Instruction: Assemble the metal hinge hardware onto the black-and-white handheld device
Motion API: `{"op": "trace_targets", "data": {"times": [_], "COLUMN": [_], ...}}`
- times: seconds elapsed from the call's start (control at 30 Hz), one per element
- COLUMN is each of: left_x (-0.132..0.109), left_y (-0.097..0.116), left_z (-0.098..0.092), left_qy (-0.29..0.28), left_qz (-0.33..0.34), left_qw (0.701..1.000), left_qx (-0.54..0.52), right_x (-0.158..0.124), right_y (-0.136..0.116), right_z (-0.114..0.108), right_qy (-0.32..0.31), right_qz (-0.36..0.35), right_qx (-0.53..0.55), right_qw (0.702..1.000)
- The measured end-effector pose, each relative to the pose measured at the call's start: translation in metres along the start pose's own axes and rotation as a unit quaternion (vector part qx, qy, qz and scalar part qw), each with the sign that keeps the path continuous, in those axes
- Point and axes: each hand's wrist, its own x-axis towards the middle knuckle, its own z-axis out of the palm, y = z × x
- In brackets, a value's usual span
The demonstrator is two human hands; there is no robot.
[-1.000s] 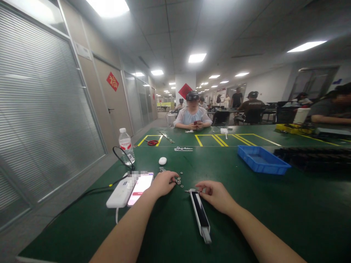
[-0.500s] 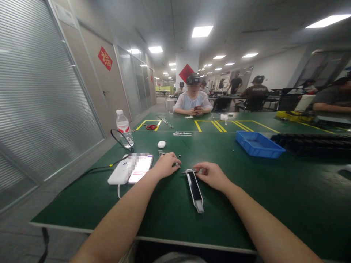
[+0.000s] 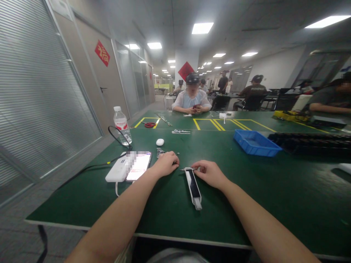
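The left hand [image 3: 165, 164] lies just left of the frame's centre, knuckles up and fingers curled down onto the green table [image 3: 170, 215]. Whether it grips anything under the fingertips cannot be told. A tiny washer [image 3: 178, 153] lies on the cloth just above it.

The right hand [image 3: 210, 173] sits just right of centre, its thumb and forefinger pinched on the far end of a long black strip [image 3: 193, 185] with pale edges. The strip lies flat on the table between the two forearms, running from the fingertips down toward the lower middle of the frame and ending in a grey metal tip. A thin metal pin [image 3: 183, 169] sticks out to the left from the strip's far end, in the gap between the hands.

Left of the left hand, a lit phone [image 3: 138, 166] lies beside a white power bank [image 3: 117, 171]. Above them, a water bottle [image 3: 122, 126] stands near the table's left edge, and a white oval case [image 3: 159, 142] rests nearer centre. A blue tray [image 3: 256, 143] sits at mid right. In the upper middle, a seated person [image 3: 192, 102] faces the camera across the table, both hands around a phone.
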Motion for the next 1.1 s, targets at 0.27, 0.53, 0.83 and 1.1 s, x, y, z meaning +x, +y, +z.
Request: {"op": "trace_targets", "data": {"times": [0.27, 0.53, 0.83, 1.1], "left_x": [0.000, 0.000, -0.001, 0.000], "left_y": [0.003, 0.001, 0.004, 0.003], "left_z": [-0.002, -0.004, -0.017, -0.015], "left_qy": [0.005, -0.025, -0.075, -0.082], "left_qz": [0.011, -0.011, -0.054, -0.077], "left_qw": [1.000, 0.995, 0.969, 0.961], "left_qx": [-0.008, -0.097, -0.228, -0.253], "right_x": [-0.001, -0.001, -0.001, -0.001], "right_y": [-0.005, -0.003, -0.002, -0.002], "right_z": [-0.003, -0.003, -0.002, -0.004], "right_qy": [-0.006, -0.004, -0.003, -0.003], "right_qz": [0.004, -0.001, -0.005, 0.006], "right_qx": [-0.003, 0.000, 0.005, 0.003], "right_qw": [1.000, 1.000, 1.000, 1.000]}}
